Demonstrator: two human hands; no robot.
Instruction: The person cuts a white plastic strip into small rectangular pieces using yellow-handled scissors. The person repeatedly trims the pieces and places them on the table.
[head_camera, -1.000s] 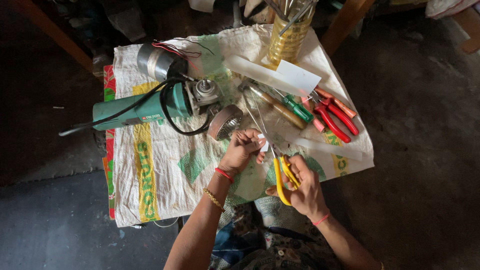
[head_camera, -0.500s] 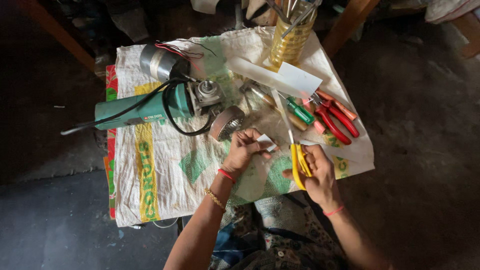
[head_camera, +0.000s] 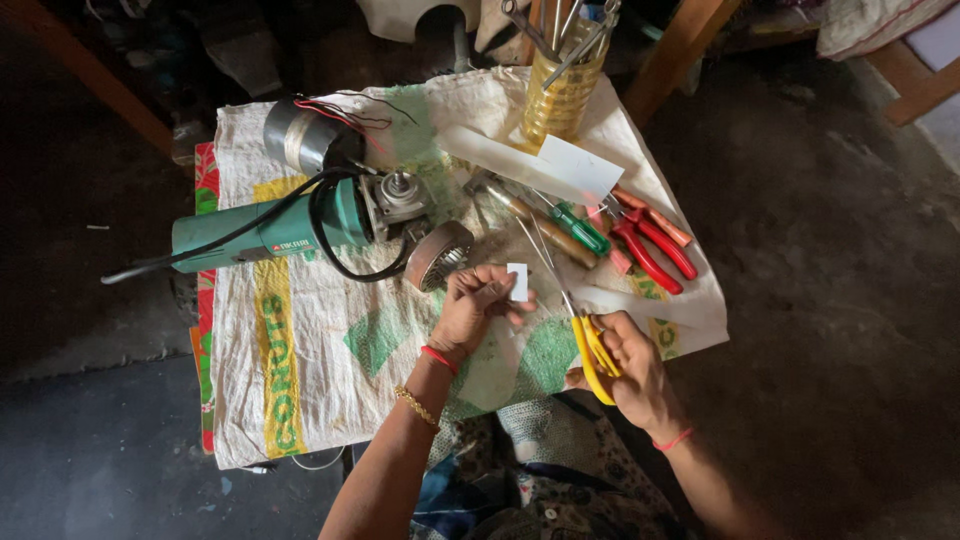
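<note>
Left hand (head_camera: 470, 308) raised over woven sack cloth (head_camera: 300, 350), fingertips pinched on small white rectangular slip (head_camera: 518, 281), flat and stiff-looking, possibly paper or thin plastic. Right hand (head_camera: 630, 365) curled through yellow plastic loops of scissors (head_camera: 580, 325); slim steel blades parted, pointing up-left, tips just beside the slip but apart from it. Sack cloth coarse, white with yellow and green print, spread over low table. Teal angle grinder (head_camera: 290, 228) lying on its side, black cable looped around it. Grey metal cylinder (head_camera: 300, 135) with thin red wires behind. Red-handled pliers (head_camera: 655, 250) beside green-handled screwdriver (head_camera: 580, 228). Ribbed yellowish jar (head_camera: 562, 100) holding tools.
</note>
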